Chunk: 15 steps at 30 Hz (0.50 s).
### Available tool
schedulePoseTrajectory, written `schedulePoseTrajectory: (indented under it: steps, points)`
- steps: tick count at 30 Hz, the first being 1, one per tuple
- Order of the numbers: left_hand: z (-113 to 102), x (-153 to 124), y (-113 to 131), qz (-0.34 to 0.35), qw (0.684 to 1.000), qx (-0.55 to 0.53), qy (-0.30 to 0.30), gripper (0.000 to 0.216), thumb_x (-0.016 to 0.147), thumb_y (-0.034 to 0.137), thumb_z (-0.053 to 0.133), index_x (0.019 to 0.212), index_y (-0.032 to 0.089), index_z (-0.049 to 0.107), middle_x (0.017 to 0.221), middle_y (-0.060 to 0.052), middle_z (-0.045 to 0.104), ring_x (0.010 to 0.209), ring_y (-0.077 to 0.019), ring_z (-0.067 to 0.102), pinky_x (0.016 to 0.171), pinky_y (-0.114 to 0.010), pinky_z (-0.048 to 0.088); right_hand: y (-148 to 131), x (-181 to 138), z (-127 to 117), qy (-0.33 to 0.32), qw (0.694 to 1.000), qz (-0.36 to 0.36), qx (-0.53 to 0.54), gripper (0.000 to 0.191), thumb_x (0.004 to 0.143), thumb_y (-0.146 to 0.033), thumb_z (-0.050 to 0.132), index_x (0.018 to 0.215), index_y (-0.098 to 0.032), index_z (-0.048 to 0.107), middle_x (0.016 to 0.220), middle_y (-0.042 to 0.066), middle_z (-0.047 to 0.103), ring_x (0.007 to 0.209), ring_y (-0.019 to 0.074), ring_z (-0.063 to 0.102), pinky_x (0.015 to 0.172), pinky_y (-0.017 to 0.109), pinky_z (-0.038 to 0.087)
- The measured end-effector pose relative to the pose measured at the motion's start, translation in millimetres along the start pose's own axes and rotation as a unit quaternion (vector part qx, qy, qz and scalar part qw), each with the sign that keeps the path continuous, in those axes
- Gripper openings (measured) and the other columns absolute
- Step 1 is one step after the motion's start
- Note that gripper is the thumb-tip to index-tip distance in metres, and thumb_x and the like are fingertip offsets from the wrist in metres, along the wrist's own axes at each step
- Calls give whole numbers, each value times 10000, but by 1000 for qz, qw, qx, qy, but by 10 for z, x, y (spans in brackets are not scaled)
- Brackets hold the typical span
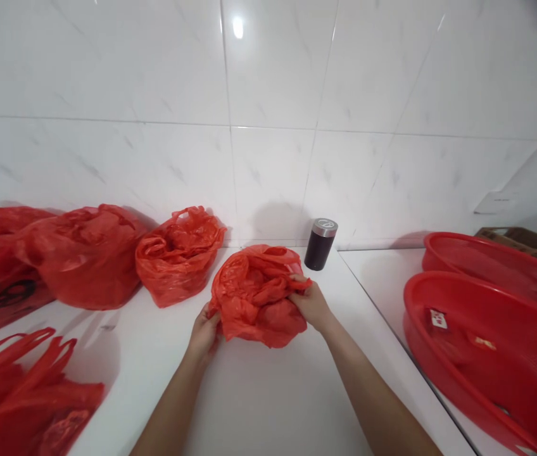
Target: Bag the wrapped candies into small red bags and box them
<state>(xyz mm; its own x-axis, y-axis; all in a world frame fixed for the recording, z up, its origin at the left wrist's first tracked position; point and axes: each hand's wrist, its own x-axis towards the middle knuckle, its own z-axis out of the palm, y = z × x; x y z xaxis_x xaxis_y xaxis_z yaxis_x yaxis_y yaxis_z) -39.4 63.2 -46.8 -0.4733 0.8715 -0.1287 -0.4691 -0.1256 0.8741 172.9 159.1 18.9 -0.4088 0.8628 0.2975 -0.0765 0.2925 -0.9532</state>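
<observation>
A crumpled red plastic bag [254, 294] lies on the white counter [268, 392] in front of me. My left hand [203, 334] grips its lower left edge with the fingers curled into the plastic. My right hand [313, 304] clutches the bag's right side, fingers closed on a fold. Both forearms reach in from the bottom of the view.
Other red plastic bags sit along the wall: one [178, 253] just left of the held bag, a bigger one [83, 256] further left, more at the far left [21, 399]. A dark cylindrical container with a metal lid [320, 244] stands behind. Two red plastic baskets [482, 348] lie at right.
</observation>
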Motion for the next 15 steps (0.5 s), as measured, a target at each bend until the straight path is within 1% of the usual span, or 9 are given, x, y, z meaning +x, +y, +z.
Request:
schedulePoseTrajectory:
  steps: [2,4,7,11,15]
  points:
    - [32,-29,8,-8,1000,3,-2,390,571,212,802,922,182,634,661,21,680,555,-138,624,539,-231,475,-16,18,-45,32,999,20,38,142,653,-170,597,775,-202,663,926,19,707,912,219,647,875,370,501]
    - [49,-52,23,-14,1000,9,-3,360,570,200,801,898,166,654,604,16,667,493,-130,592,495,-225,452,-26,46,-107,49,995,49,75,117,661,-210,641,774,-193,667,838,29,714,824,226,664,794,378,527]
    - [52,-54,42,-16,1000,15,-5,378,540,166,804,895,159,676,567,19,654,489,-137,589,487,-227,443,-36,98,-225,51,987,90,125,170,642,-265,701,783,-174,672,744,43,714,696,226,671,681,371,541]
    - [45,-3,30,-14,1000,16,-2,365,543,157,783,891,156,675,547,31,637,523,-151,612,507,-235,459,-68,158,-373,48,978,116,168,314,589,-312,785,841,-160,675,784,55,723,706,221,680,687,363,546]
    - [52,42,7,-16,1000,23,6,326,561,165,754,876,148,670,607,3,676,556,-168,641,526,-254,486,-121,171,-483,59,975,118,178,333,586,-336,819,824,-161,665,801,50,718,732,208,680,717,357,544]
